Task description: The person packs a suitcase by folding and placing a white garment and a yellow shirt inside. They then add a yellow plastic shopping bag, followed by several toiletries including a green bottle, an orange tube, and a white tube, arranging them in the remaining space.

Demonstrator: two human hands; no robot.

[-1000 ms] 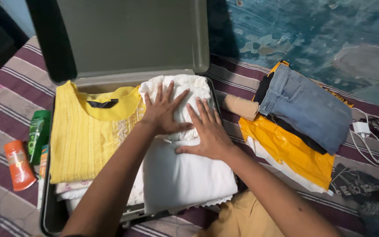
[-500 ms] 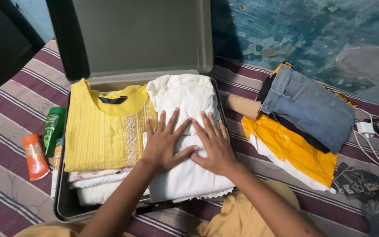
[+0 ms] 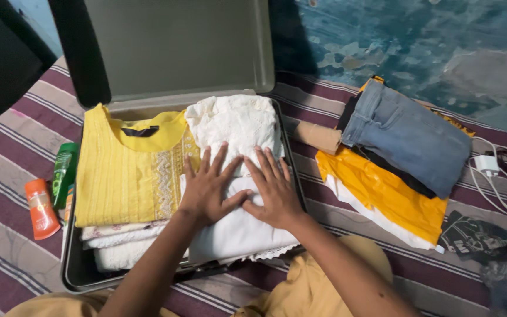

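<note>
Both hands, left hand and right hand, fingers splayed flat, holding nothing, press the folded white garment: soft, light, compressible, best lifted from under its folded edges.

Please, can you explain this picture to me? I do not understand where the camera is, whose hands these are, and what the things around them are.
The camera sits on a person's head and looks down, so the two bare arms reaching in from below are that person's own. The left hand and the right hand lie flat, fingers spread, side by side on a folded white cloth garment. They press on it; neither grips anything. This garment is in an open grey hard suitcase, beside a folded yellow embroidered top. The suitcase rests on a striped purple and beige bedcover. To the left lie an orange tube and a green bottle. To the right are folded blue jeans on yellow cloth, and a white charger with cable.
</note>
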